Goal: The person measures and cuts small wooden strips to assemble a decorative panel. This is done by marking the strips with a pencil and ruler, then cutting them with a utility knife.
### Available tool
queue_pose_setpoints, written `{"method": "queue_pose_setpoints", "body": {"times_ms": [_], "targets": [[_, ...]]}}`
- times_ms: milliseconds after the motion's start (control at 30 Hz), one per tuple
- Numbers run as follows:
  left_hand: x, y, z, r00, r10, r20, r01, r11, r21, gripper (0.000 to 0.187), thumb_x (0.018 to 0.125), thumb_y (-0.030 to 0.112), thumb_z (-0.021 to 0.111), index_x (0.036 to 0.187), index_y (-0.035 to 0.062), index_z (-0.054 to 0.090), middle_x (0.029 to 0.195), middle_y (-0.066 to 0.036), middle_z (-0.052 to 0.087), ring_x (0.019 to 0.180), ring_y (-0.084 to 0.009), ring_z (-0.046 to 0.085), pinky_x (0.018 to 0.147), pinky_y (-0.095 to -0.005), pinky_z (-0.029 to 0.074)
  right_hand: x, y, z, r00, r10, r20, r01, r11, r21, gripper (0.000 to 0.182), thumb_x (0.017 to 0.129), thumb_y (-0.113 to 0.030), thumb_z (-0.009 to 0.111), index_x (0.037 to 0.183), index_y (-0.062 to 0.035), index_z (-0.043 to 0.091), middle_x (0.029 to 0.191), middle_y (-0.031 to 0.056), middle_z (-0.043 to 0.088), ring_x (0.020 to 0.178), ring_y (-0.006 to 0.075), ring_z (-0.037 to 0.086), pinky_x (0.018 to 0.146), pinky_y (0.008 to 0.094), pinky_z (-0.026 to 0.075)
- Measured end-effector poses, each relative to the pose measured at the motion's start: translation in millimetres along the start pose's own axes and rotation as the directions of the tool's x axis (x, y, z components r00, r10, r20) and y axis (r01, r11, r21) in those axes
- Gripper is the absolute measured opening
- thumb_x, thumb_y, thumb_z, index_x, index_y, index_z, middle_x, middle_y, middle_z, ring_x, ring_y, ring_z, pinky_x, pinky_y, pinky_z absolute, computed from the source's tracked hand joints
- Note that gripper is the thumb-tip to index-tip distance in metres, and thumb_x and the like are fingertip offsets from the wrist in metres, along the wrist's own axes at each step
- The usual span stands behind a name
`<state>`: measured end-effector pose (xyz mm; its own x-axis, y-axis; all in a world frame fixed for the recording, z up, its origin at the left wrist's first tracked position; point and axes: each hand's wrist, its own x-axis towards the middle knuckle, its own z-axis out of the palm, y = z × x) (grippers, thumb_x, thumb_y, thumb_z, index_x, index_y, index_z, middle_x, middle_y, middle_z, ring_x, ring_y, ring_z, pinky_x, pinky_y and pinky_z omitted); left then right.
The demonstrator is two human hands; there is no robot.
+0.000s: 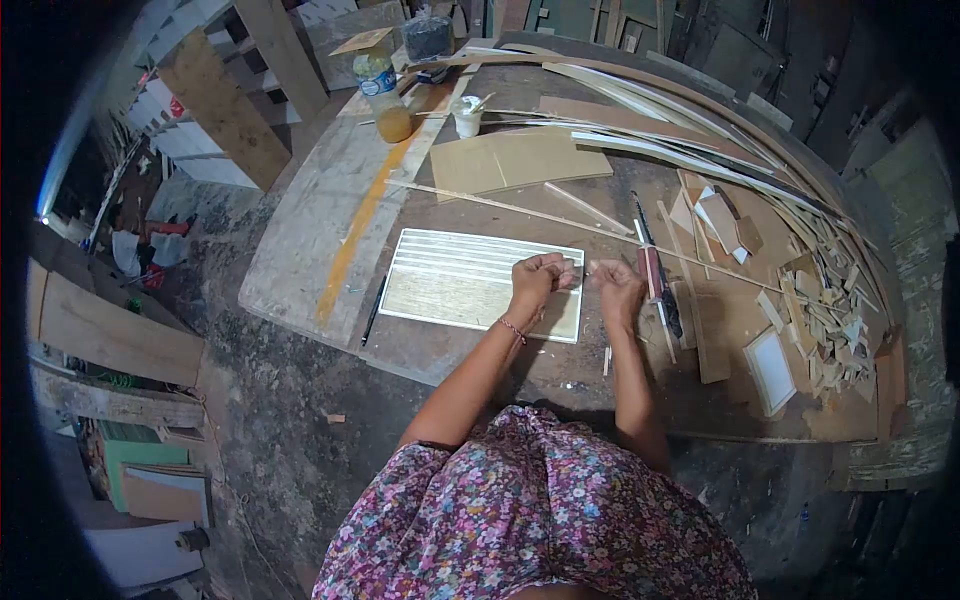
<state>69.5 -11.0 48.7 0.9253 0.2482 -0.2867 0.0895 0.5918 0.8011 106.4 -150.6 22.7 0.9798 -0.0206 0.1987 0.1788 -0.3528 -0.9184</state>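
Observation:
A rectangular panel with a white frame lies on the workbench; pale strips run along its far half, and its near half is yellowish. Over its right end is my left hand, fingers closed in a pinch. Just right of the panel's edge, my right hand is also pinched, facing the left one. Whatever sits between the fingertips is too small to make out. A tool with a dark red handle lies right of my right hand. A thin dark rod rests along the panel's left side.
A bottle of amber liquid and a white cup with a stick in it stand at the back. Brown board, long thin strips and a heap of wood offcuts cover the far and right parts. Planks lean at left.

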Motion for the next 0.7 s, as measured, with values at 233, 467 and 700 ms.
{"method": "queue_pose_setpoints", "body": {"times_ms": [233, 467, 700], "targets": [[-0.1, 14.4, -19.8, 0.998, -0.047, 0.036, 0.043, 0.994, 0.099, 0.019, 0.083, -0.003, 0.051, 0.1, -0.0107, 0.053, 0.087, -0.014, 0.061, 0.071, -0.0175, 0.063, 0.064, -0.0239, 0.055, -26.0, -50.9, 25.7, 0.893, -0.45, 0.026, 0.449, 0.881, -0.148, 0.015, 0.078, -0.008, 0.059, 0.09, -0.0054, 0.068, 0.082, 0.0075, 0.064, 0.079, 0.0213, 0.061, 0.072, 0.0294, 0.047], [-7.9, 36.4, -40.8, 0.997, -0.072, 0.019, 0.069, 0.992, 0.106, 0.02, 0.082, -0.002, 0.052, 0.1, -0.0101, 0.054, 0.079, -0.012, 0.061, 0.062, -0.0157, 0.062, 0.058, -0.0229, 0.054, -36.3, -70.6, 46.5, 0.868, -0.494, 0.053, 0.492, 0.841, -0.225, 0.009, 0.074, -0.004, 0.058, 0.079, -0.0036, 0.065, 0.081, 0.0091, 0.062, 0.076, 0.025, 0.059, 0.069, 0.0331, 0.046], [-12.6, 73.4, -59.8, 0.972, -0.208, 0.108, 0.22, 0.969, -0.111, 0.022, 0.083, -0.003, 0.049, 0.103, -0.0117, 0.049, 0.085, -0.016, 0.06, 0.07, -0.0197, 0.064, 0.065, -0.0258, 0.057, -38.1, -88.8, 80.1, 0.912, -0.395, -0.106, 0.4, 0.916, 0.021, 0.006, 0.075, 0.0, 0.055, 0.077, -0.0014, 0.06, 0.081, 0.0114, 0.06, 0.076, 0.0265, 0.059, 0.069, 0.0343, 0.046]]}}
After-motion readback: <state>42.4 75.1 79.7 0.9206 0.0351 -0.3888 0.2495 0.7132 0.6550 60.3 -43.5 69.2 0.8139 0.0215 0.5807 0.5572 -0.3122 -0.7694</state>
